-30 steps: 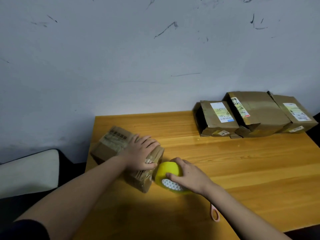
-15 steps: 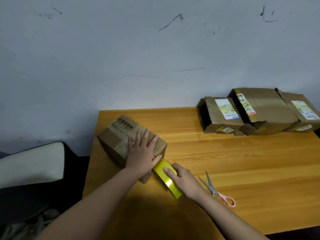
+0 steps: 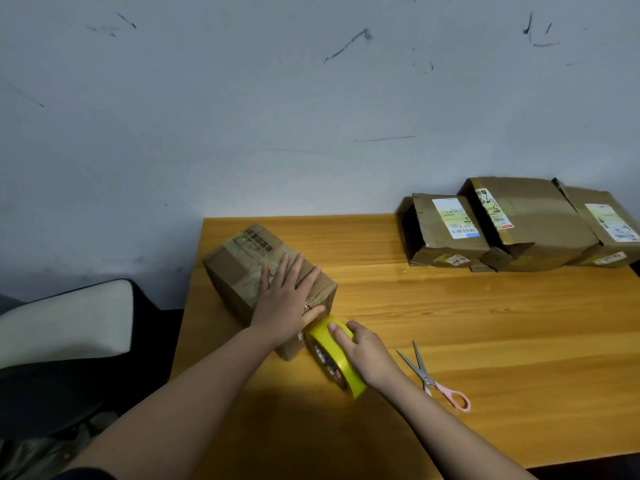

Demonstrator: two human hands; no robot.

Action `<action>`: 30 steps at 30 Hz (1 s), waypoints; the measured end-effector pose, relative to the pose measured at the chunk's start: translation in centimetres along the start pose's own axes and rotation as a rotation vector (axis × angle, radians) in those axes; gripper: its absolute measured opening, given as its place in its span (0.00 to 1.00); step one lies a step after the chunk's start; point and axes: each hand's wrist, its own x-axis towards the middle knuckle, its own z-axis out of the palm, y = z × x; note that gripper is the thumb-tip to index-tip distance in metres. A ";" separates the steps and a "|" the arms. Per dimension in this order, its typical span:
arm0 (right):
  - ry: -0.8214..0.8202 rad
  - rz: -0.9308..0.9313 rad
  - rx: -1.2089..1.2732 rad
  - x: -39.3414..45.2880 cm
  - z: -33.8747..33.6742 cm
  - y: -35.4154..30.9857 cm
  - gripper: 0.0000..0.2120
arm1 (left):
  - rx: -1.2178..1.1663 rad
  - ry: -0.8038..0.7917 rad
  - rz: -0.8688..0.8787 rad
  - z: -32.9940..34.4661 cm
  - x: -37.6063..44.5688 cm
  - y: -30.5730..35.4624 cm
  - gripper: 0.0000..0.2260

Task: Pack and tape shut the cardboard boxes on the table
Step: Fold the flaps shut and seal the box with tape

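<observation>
Head view, only one. Small cardboard box (image 3: pixel 263 275) sits lower left of centre on the desk (image 3: pixel 450 323), near the desk's left edge, flaps down, old tape bands across the top. Left hand (image 3: pixel 287 299) lies flat on the box top, fingers (image 3: pixel 298 271) straight and spread, pressing it in place. Right hand (image 3: pixel 367 351) holds the yellow tape roll (image 3: pixel 334 355), fingers curled over its rim; the roll stands on edge on the desk, touching the near end of the box. No fresh strip visible across the box top, cannot tell if the tape end is stuck on the near face yet. Judged: taping of this box is just starting, pull over the top and cut still left. Scissors (image 3: pixel 433 379) lie on the desk just right of the right hand, untouched. Three more boxes (image 3: pixel 519 226) in a row, upper right by the wall; leftmost gapes open on its left end, others look crumpled, sealed or not unclear. Judged: most of the task remains.
</observation>
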 end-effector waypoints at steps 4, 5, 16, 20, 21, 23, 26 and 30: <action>0.026 0.051 -0.080 -0.8 1.0 2.4 0.27 | 0.005 -0.013 0.036 -0.2 0.2 -0.5 0.34; 0.055 0.054 -0.079 -0.6 1.1 2.5 0.27 | 0.010 -0.017 0.045 -0.2 0.3 -0.6 0.34; -0.037 0.218 0.060 0.4 5.9 0.5 0.29 | -0.027 0.040 0.359 0.0 2.2 -4.7 0.41; -0.033 0.220 0.222 0.4 7.9 -0.3 0.25 | -0.028 0.019 0.447 -0.4 2.9 -5.7 0.39; -0.036 0.214 0.266 0.3 8.0 -0.5 0.25 | -0.010 0.013 0.476 -0.5 3.1 -5.9 0.38; -0.058 0.187 0.353 0.1 7.8 -1.0 0.22 | 0.055 0.044 0.546 -0.8 3.5 -6.2 0.36; -0.102 0.187 0.457 -0.2 7.0 -1.7 0.22 | 0.105 0.098 0.613 -0.9 3.9 -6.5 0.35; -0.111 0.181 0.509 -0.2 6.4 -2.2 0.23 | 0.149 0.133 0.554 -1.0 3.3 -6.4 0.35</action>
